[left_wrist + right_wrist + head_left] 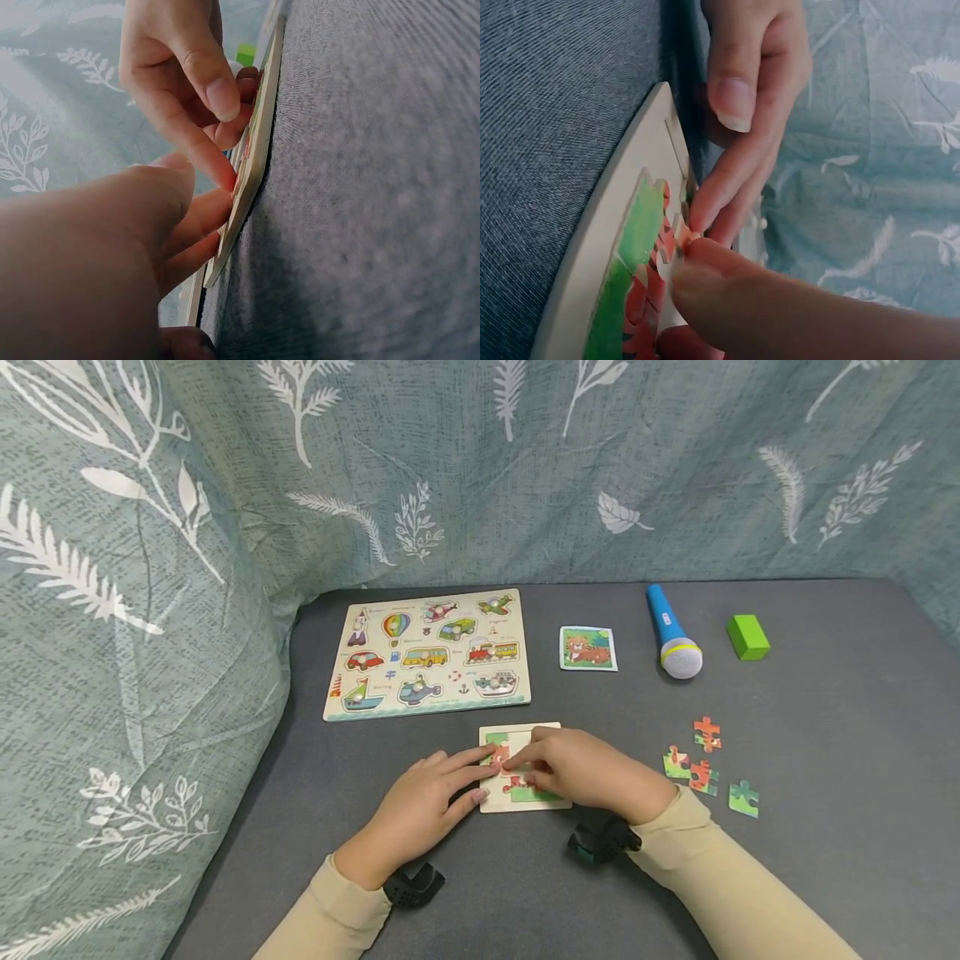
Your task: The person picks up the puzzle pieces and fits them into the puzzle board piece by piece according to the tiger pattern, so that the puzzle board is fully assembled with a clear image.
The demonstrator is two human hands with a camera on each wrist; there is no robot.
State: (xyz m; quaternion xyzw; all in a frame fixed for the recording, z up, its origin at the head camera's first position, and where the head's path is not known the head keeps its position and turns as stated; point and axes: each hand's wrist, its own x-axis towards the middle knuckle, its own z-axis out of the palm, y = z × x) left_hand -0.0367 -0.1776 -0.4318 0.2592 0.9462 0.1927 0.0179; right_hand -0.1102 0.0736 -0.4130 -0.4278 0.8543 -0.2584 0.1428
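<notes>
A small wooden puzzle board [491, 804] lies on the dark cloth, partly filled with green and orange jigsaw pieces [534, 795]. From the left, my left hand [420, 797] rests its extended fingertips on the board's left side, over the pieces there. My right hand [592, 772] reaches in from the other side and presses an orange jigsaw piece [683, 234] with its index fingertip. In the right wrist view, fingertips of both hands come together at that piece. The right hand hides part of the board in the head view.
Several loose jigsaw pieces [744, 798] lie right of the board. Behind are a vehicle peg puzzle [427, 700], a tiger picture card [588, 649], a blue toy microphone [667, 620] and a green block [748, 637]. A patterned curtain [480, 510] borders the back and left.
</notes>
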